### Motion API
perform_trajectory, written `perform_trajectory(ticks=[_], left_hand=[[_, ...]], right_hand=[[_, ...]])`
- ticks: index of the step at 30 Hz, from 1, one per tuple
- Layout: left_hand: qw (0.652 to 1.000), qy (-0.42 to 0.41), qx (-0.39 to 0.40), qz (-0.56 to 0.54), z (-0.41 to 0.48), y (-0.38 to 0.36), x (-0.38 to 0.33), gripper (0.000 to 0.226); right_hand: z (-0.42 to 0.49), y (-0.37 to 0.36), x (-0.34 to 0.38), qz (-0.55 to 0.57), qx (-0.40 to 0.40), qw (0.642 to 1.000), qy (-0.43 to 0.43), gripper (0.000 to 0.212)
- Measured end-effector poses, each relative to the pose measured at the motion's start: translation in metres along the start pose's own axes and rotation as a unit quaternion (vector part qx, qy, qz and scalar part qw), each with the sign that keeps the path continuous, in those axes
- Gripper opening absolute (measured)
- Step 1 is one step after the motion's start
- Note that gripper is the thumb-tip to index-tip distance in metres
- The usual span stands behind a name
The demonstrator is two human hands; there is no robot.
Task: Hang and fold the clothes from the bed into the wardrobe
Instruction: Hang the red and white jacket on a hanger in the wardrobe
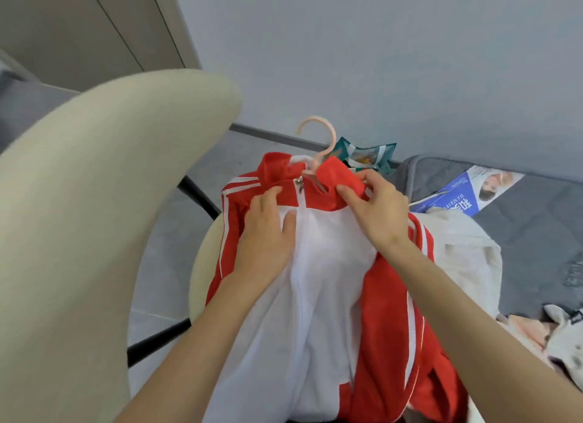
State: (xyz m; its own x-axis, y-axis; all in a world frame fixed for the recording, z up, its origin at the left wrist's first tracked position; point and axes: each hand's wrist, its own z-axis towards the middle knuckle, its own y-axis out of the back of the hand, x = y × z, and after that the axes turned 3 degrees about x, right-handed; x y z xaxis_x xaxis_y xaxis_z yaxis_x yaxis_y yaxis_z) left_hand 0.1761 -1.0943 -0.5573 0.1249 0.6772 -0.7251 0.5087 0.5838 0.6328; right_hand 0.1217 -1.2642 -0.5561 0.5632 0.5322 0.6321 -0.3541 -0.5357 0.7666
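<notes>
Our red-and-white zip track jacket (331, 265) is on its pink plastic hanger (320, 159), lying on the cream upholstered chair (94, 201). Our left hand (265, 230) presses it with straight fingers, and our right hand (378, 208) pinches its red collar. Right of the chair, a cream garment (457, 242) waits on the grey bed (520, 233), so we judge most work remains.

In the middle of the frame we see a red and white jacket (315, 280) on a pink hanger (316, 119); our left hand (266, 230) lies flat on it, our right hand (378, 208) pinches its collar (328, 178).
</notes>
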Motion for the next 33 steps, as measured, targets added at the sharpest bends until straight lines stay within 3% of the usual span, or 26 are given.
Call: perform_trajectory(ticks=[5, 10, 13, 15, 17, 19, 25, 30, 33], left_hand=[[0.994, -0.064, -0.088, -0.028, -0.045, 0.052, -0.035, 0.047], [0.973, -0.15, -0.168, 0.044, -0.115, 0.099, -0.057, 0.028], [0.971, -0.143, -0.188, 0.027, -0.162, 0.134, -0.069, 0.019], [0.989, -0.077, -0.125, 0.002, -0.191, 0.163, -0.067, 0.021], [0.998, 0.02, -0.008, -0.053, -0.222, 0.19, -0.062, 0.045], [0.992, 0.059, 0.058, -0.1, -0.257, 0.211, -0.055, 0.062], [0.983, 0.038, 0.094, -0.151, -0.347, 0.247, -0.068, 0.057], [0.986, 0.034, 0.162, -0.035, -0.398, 0.261, -0.085, 0.067], [0.975, 0.022, 0.209, -0.072, -0.437, 0.263, -0.092, 0.044]], right_hand=[[-0.068, 0.04, 0.039, 0.104, -0.043, 0.993, 0.031, 0.028], [-0.147, 0.088, 0.071, 0.145, -0.063, 0.987, 0.022, 0.033], [-0.2, 0.107, 0.089, 0.171, -0.059, 0.983, 0.013, 0.045], [-0.243, 0.119, 0.103, 0.193, -0.06, 0.979, 0.006, 0.046], [-0.287, 0.13, 0.115, 0.204, -0.058, 0.977, 0.006, 0.042], [-0.33, 0.14, 0.125, 0.204, -0.053, 0.977, 0.014, 0.033], [-0.415, 0.168, 0.148, 0.193, -0.055, 0.979, 0.046, 0.024], [-0.462, 0.196, 0.149, 0.192, -0.05, 0.977, 0.072, 0.025], [-0.494, 0.211, 0.145, 0.192, -0.027, 0.977, 0.093, 0.024]])
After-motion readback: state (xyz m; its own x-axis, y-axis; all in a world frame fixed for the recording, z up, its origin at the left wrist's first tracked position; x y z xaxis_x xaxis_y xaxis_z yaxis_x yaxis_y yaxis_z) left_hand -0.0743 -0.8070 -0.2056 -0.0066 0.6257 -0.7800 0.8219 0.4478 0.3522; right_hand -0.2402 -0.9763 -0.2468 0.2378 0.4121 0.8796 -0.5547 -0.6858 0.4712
